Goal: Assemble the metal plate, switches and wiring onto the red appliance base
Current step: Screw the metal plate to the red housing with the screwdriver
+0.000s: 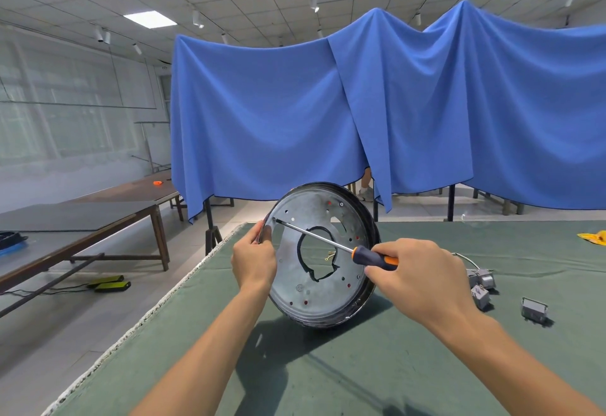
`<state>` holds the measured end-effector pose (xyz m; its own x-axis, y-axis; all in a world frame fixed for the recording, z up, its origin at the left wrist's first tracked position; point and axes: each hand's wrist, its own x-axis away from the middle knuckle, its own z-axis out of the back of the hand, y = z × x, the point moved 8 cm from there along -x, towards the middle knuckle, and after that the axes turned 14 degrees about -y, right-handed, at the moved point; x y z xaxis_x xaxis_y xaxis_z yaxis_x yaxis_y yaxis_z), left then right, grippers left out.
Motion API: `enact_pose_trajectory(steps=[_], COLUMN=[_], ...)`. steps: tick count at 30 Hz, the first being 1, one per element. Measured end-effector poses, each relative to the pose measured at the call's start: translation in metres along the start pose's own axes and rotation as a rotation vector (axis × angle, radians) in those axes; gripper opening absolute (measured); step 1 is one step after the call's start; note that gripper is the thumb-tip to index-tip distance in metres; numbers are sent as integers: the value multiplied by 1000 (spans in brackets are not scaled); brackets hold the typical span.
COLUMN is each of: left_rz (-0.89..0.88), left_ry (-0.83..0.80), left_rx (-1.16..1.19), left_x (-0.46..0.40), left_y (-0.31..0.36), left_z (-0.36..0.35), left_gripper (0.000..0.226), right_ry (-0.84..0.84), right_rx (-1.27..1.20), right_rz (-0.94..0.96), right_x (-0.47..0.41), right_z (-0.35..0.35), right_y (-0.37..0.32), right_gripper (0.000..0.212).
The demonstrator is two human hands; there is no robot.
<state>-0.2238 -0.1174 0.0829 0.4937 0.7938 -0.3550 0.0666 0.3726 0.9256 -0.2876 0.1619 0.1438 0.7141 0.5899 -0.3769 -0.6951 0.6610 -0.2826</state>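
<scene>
The round metal plate (323,254) stands on edge near the front-left part of the table (426,366), tilted back, its lower rim resting on the green felt-like cloth. Its face is dull grey, scuffed sheet metal, dotted with small round holes, some showing red behind them, and a large ragged-edged opening sits in the middle; a dark, glossy rim runs round the outside. The left hand (254,259) grips the plate's left edge, fingers curled over the rim. The right hand (414,273) closes round the black-and-orange handle of a screwdriver (331,243), whose thin bright steel shaft crosses the plate's face with its tip at a hole near the upper left edge. No writing can be read on any of it. To the right, on the cloth, lie small grey boxy switches (480,286) with a wire, and another grey part (534,310) sits apart from them. A crumpled yellow thing (595,237) lies near the far right edge. The table's left edge is a frayed white border, close beside the plate, with bare floor beyond; blue cloth (360,113) hangs behind.
</scene>
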Motion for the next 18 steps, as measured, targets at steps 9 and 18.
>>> enact_pose_trajectory(steps=[9,18], left_rz=[-26,-33], left_ry=[23,29], left_rx=[-51,-74], left_x=[6,13], left_y=[9,17], left_z=[-2,-6], left_gripper=[26,28], right_ry=[47,34], right_rx=[185,379], right_rz=[19,135], right_x=[3,-5], right_z=[32,80], right_y=[-25,-86], right_gripper=[37,37])
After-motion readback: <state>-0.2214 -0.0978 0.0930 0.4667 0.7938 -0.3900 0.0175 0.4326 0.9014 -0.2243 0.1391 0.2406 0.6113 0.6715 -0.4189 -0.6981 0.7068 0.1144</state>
